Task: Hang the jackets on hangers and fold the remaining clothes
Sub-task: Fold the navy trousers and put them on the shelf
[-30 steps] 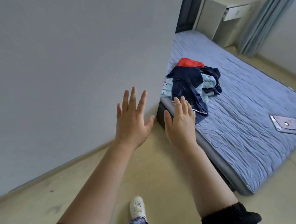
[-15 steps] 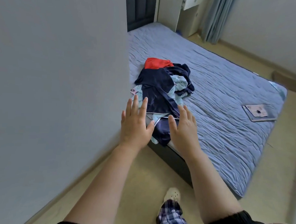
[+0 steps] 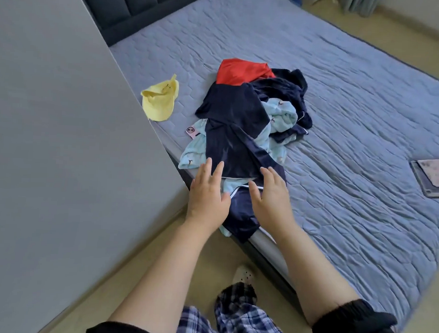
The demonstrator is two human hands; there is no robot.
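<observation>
Both hands have come forward since a moment ago and now sit over the near end of the pile of clothes [image 3: 241, 126], and the person has stepped closer to the bed [image 3: 356, 102]. A yellow cap [image 3: 159, 99] that the grey wall [image 3: 50, 132] hid before now shows on the bed's left edge.

The left hand [image 3: 208, 191] is flat, with straight, slightly spread fingers whose tips lie at the near hem of a navy garment [image 3: 230, 141]. The right hand [image 3: 270, 197] is just beside it, equally flat and spread, over the part of the navy cloth that hangs off the bed's near edge. Neither hand holds anything; whether they press on the cloth or hover just above it, I cannot tell.

The pile lies on the left part of the blue quilted bed, reaching from the near edge toward the middle. A red garment [image 3: 240, 70] lies at its far end, and a light blue printed garment [image 3: 279, 113] is tangled under and beside the navy pieces. A pink phone [image 3: 191, 131] pokes out at the pile's left side, partly covered by the light blue cloth. A tablet [image 3: 434, 177] lies well apart on the right side of the bed. A dark padded headboard [image 3: 135, 6] stands at the far left.

Below, plaid trousers [image 3: 241, 320] and a white shoe [image 3: 243, 274] show on the tan floor [image 3: 203, 254], and a black sleeve [image 3: 357, 323] is pushed up on the right arm.
</observation>
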